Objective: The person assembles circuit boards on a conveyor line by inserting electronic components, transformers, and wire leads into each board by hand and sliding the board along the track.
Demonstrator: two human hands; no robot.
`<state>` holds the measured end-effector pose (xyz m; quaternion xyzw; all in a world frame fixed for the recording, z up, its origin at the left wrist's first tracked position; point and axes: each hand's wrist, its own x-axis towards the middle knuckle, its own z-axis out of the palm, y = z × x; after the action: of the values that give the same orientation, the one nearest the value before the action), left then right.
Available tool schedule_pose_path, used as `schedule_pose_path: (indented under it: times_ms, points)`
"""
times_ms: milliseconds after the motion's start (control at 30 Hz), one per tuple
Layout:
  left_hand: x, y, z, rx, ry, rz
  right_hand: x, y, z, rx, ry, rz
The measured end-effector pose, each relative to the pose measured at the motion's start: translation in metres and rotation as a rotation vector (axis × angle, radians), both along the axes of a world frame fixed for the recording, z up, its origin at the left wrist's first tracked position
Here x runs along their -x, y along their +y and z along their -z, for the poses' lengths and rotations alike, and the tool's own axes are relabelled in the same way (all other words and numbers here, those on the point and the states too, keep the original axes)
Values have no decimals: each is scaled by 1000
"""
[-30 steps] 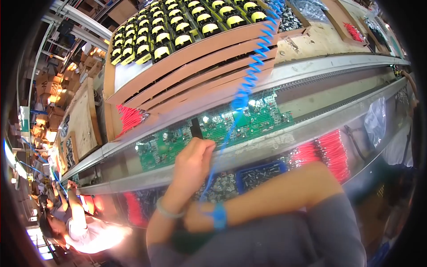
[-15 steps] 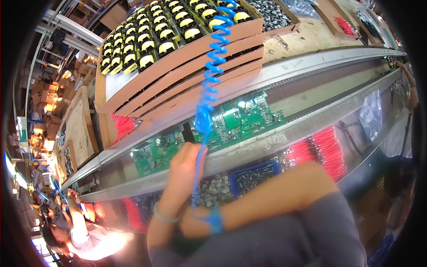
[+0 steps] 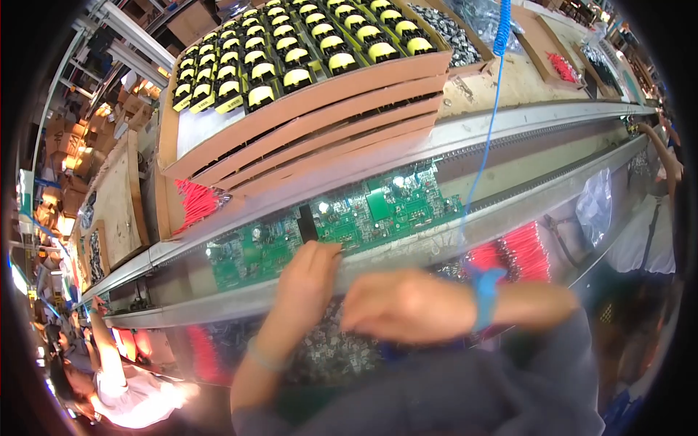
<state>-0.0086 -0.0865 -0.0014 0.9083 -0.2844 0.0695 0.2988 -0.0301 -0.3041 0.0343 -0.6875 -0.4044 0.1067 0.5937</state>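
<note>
A long green circuit board assembly [image 3: 345, 231], crowded with small parts, lies along the metal rail in the middle. At its near edge, my left hand [image 3: 309, 280] has its fingers pressed together, just below a black strip [image 3: 308, 222] on the board. Whatever those fingers hold is hidden. My right hand [image 3: 407, 305] hovers to the right of the left one, over the near side of the rail, and is smeared by motion with its fingers curled. Around the right wrist is a blue strap [image 3: 486, 298], and a thin blue cord [image 3: 483, 163] hangs nearby.
Stacked cardboard trays [image 3: 320, 120] with yellow-and-black parts stand behind the rail [image 3: 538, 178]. Bundles of red leads [image 3: 525, 254] and small metal parts [image 3: 338, 349] lie on the near side. A person [image 3: 134, 396] works at the lower left; another arm [image 3: 658, 145] shows far right.
My right hand has come out from beneath the left forearm and moved up and right. The blue cord swung right with it, its coil now higher. My left hand stays by the board's edge.
</note>
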Motion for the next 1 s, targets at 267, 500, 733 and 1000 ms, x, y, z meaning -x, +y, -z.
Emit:
schedule_pose_path:
  times_ms: [267, 500, 733, 1000]
  points:
    - [68, 75, -55, -416, 246, -272, -51, -82, 2, 61, 505, 419]
    - [118, 126, -23, -651, 348, -490, -59, -80, 12, 254, 393, 533]
    - [118, 119, -22, -488, 316, -562, -64, -71, 20, 414, 67, 580]
    - [117, 117, -28, -491, 365, -544, -72, -71, 30, 461, -290, 531]
